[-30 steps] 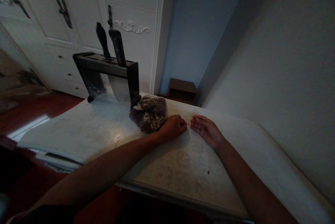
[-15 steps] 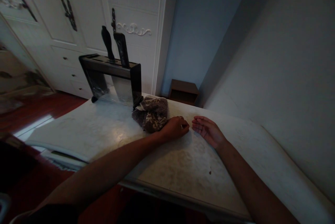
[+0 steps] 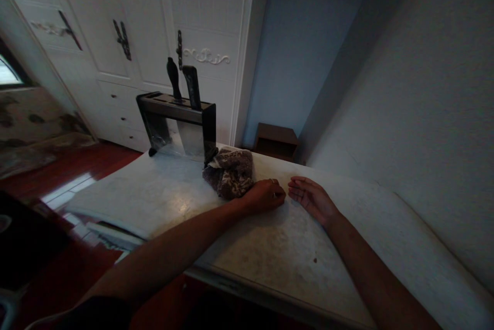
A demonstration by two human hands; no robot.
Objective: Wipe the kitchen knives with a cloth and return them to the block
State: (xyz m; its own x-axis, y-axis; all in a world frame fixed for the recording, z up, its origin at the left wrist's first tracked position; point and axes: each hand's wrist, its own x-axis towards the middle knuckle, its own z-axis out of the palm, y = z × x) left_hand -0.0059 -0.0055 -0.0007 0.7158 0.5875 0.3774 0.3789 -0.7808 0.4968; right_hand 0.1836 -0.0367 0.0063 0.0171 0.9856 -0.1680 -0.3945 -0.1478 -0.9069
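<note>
My left hand (image 3: 266, 196) rests on the white tabletop (image 3: 266, 253), its fingers curled in. Whether anything is inside those fingers is hidden. Right beside its wrist lies a bunched brown patterned towel (image 3: 233, 173). Facing it across a narrow gap is my right hand (image 3: 312, 200), palm turned inward, fingers stretched out and nothing in them. Behind the towel stands a black knife block (image 3: 175, 108) with clear sides. Two black knife handles (image 3: 192, 87) stick up from its top, and a broad blade shows through the side.
A small dark speck (image 3: 315, 260) lies on the tabletop near my right forearm. Beyond the table are a white wardrobe (image 3: 208, 11) and a low brown box-like cabinet (image 3: 276, 137). The grey wall (image 3: 424, 88) borders the right side. Reddish floor (image 3: 111, 157) shows at the left.
The camera view has shifted, so the scene sits slightly lower and further right. Both hands keep their poses beside the towel.
</note>
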